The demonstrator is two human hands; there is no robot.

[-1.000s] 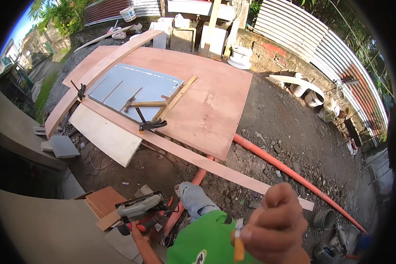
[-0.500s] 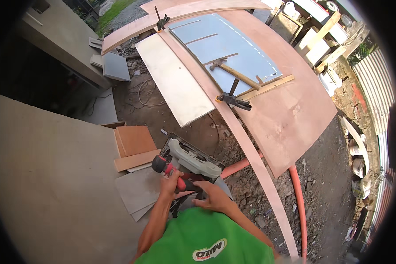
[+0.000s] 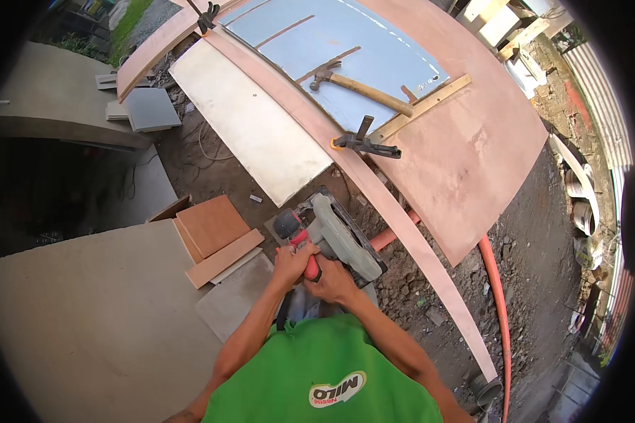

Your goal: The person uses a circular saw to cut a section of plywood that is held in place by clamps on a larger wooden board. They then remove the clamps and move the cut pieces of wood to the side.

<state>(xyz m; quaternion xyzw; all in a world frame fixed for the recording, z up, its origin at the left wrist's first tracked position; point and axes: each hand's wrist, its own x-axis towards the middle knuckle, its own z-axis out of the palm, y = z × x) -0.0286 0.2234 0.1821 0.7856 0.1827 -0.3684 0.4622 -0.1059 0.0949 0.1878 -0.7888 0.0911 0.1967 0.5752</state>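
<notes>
A circular saw with a grey guard and a red-and-black body is held up in front of my green shirt, its dark base plate turned to the upper right. My left hand is wrapped round the red front part by the black motor end. Just right of it, my right hand closes on the rear grip, whose end it mostly hides. Beyond the saw, a white board lies beside a long thin plywood strip. A black clamp grips the edge there.
A hammer rests on a blue-grey panel atop a large plywood sheet. Another clamp stands at the far end. Left are brown board offcuts and a concrete wall. An orange pipe crosses the rubble.
The saw has come up and to the right, away from my body. My right hand has closed from a loose, spread pose onto the rear grip. The view has shifted.
</notes>
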